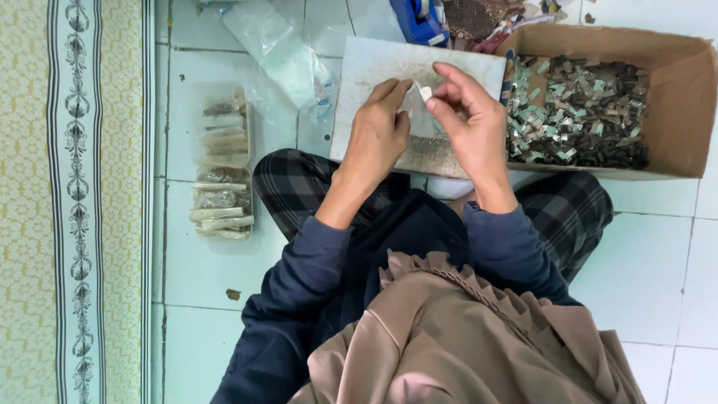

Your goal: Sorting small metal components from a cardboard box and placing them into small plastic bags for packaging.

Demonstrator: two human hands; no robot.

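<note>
My left hand and my right hand meet over a worn grey board that rests against my knees. Between their fingertips they pinch a small clear plastic packet with a pale piece at its top edge. The thumb and forefinger of each hand are closed on it. Just right of my right hand stands an open cardboard box filled with several small dark and silvery pieces.
Two clear bags of filled packets lie on the white tiled floor to the left. A loose clear plastic bag and a blue tape dispenser lie beyond the board. A patterned yellow mat borders the left.
</note>
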